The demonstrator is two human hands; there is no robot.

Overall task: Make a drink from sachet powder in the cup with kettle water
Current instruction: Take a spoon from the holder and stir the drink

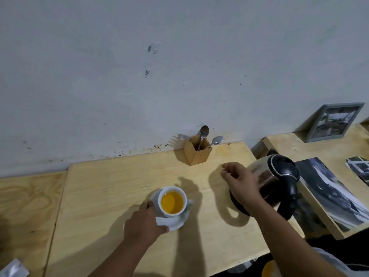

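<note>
A white cup filled with orange-yellow liquid sits on a white saucer in the middle of the wooden table. My left hand grips the saucer's near left rim. To the right stands a steel kettle with a black lid and handle. My right hand hovers in front of the kettle, fingers loosely curled, holding nothing. A silver sachet lies at the bottom left corner.
A wooden holder with spoons and a fork stands by the wall behind the cup. Printed photos lie on a second table at the right, and a framed picture leans on the wall.
</note>
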